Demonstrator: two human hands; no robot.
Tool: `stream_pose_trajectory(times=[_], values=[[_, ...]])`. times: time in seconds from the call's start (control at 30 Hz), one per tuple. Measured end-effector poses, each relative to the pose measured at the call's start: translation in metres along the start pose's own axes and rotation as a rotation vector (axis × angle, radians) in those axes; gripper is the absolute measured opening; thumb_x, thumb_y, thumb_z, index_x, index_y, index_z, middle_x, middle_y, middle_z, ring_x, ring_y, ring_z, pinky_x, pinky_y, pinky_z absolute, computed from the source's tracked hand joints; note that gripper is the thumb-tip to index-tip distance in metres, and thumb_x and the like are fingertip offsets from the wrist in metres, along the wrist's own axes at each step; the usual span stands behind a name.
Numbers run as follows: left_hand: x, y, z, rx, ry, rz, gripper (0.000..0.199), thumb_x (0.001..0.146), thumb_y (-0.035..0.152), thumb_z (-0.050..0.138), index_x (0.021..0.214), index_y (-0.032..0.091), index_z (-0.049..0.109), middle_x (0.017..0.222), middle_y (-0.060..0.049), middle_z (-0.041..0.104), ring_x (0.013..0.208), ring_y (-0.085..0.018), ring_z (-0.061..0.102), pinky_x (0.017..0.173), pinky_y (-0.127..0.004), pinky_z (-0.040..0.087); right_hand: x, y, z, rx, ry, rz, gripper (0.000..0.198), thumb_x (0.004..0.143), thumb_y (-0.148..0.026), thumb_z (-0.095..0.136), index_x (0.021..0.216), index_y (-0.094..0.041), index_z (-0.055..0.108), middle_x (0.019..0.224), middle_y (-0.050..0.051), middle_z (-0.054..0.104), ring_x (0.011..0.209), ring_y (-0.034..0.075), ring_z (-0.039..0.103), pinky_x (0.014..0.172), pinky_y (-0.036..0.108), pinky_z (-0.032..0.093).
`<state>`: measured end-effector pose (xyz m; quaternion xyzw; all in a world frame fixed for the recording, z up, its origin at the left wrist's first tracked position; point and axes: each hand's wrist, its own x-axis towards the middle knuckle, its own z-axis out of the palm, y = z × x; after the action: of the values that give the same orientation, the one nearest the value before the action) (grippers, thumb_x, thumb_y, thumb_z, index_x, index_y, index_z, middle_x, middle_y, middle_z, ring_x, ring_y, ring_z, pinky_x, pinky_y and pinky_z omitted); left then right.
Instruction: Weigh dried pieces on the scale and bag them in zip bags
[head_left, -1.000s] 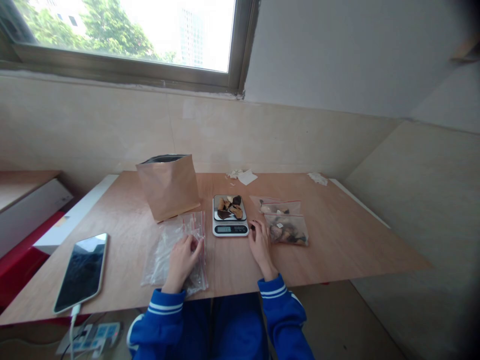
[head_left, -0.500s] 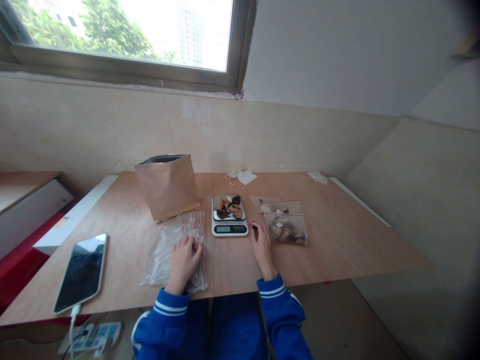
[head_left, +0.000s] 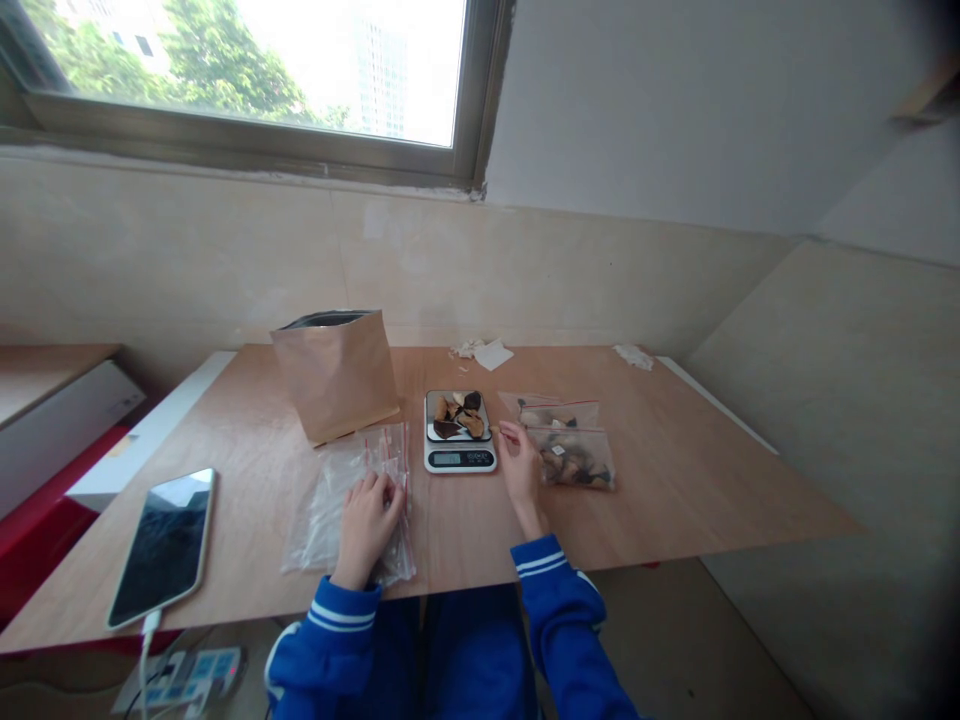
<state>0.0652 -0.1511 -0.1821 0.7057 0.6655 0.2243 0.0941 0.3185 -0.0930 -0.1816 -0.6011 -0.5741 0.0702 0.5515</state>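
My left hand [head_left: 367, 525] rests with loosely bent fingers on a stack of clear zip bags [head_left: 319, 520] with red seals. My right hand [head_left: 520, 468] is raised just right of the digital kitchen scale [head_left: 460, 460], its fingertips pinched on a small yellowish dried piece [head_left: 495, 429] by the edge of the weighing plate. Several brown and dark dried slices [head_left: 471, 424] lie on that plate. The scale's display is lit, but its digits are too small to read. Beside my right hand lie filled zip bags [head_left: 577, 462] holding similar dried slices.
An open brown paper pouch [head_left: 337, 375] stands behind the clear bags. A tablet [head_left: 165, 545] with a white cable lies at the table's left. Scraps of white paper [head_left: 493, 354] and a crumpled tissue [head_left: 634, 356] lie along the back edge, below the wall and window.
My right hand has moved up from the table beside the scale to the plate's right edge, a small piece now showing between its fingertips. My left hand has stayed in place.
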Motion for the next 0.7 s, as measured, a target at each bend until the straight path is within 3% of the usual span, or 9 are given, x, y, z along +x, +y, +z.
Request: stream_pose_trajectory(times=[0.13,0.4,0.6,0.7], values=[[0.000,0.001,-0.002,-0.006,-0.002,0.000,0.027,0.092,0.033,0.039,0.077,0.019,0.056,0.085,-0.005,0.060,0.081,-0.021,0.056,0.076,-0.036,0.034,0.008,-0.001,0.006,-0.078,-0.082,-0.102,0.025,0.092,-0.030,0.047,0.104,-0.018,0.065,0.101,0.011,0.071,0.096,0.024,0.065,0.087,0.040,0.051],[0.000,0.001,-0.001,-0.017,0.008,0.007,0.027,0.092,0.033,0.040,0.076,0.019,0.056,0.084,-0.005,0.059,0.081,-0.021,0.056,0.074,-0.035,0.034,0.000,0.005,0.013,-0.068,-0.188,-0.163,0.030,0.094,-0.021,0.040,0.118,-0.017,0.058,0.108,0.011,0.071,0.105,0.024,0.064,0.091,0.041,0.051],[0.000,-0.001,0.000,-0.027,0.020,0.012,0.027,0.093,0.034,0.040,0.076,0.019,0.055,0.083,-0.005,0.059,0.082,-0.022,0.056,0.075,-0.035,0.034,-0.009,0.007,0.006,-0.065,-0.087,-0.159,0.032,0.093,-0.021,0.038,0.118,-0.017,0.059,0.114,0.014,0.067,0.108,0.024,0.061,0.092,0.042,0.049],[-0.001,-0.002,0.002,-0.036,0.034,0.018,0.027,0.093,0.035,0.040,0.076,0.019,0.054,0.082,-0.005,0.059,0.082,-0.022,0.056,0.075,-0.036,0.034,-0.018,0.013,-0.003,-0.064,-0.033,-0.109,0.030,0.092,-0.021,0.038,0.110,-0.016,0.062,0.106,0.013,0.068,0.101,0.024,0.062,0.088,0.042,0.049]])
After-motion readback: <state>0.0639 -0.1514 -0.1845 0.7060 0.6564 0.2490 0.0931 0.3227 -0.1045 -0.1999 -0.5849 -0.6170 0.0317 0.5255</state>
